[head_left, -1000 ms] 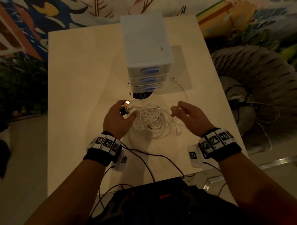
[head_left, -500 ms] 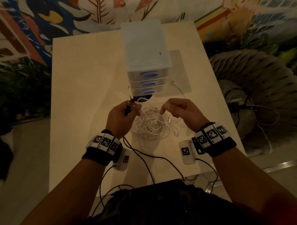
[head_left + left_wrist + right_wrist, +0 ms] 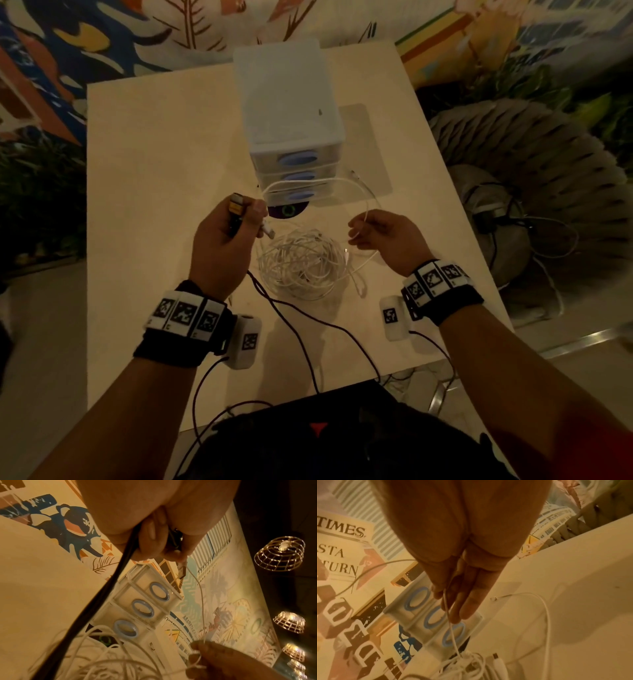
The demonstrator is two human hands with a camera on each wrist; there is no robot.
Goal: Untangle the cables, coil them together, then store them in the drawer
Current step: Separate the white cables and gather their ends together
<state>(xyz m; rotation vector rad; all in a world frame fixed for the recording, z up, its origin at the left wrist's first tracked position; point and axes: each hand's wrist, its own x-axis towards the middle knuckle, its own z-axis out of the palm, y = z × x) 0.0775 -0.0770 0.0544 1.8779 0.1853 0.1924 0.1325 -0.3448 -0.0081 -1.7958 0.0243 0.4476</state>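
Head view has both your hands up over the table, with the tangled white cables lying in a loose heap on the tabletop between them. Your left hand is closed around the plug end of a black cable — there's a plug with a yellow band poking up out of your fist, and a white USB plug pinched at your fingertips too. The black cable drops from under that hand and runs back across the table toward you. Your right hand is pinching a strand of the white cable; from your fingers a loop arcs up and over toward your left hand, passing in front of the drawer unit. In the right wrist view your fingers look fairly straight with the strand running down along them to the heap below, so it's a light pinch rather than a fist. The drawer unit sits at the back middle of the table, three drawers with blue oval handles, all pushed in as far as you can see in the left wrist view. A dark disc with a green ring peeks out from under its front edge. Another white cable end lies on the table just to the right of the drawers.
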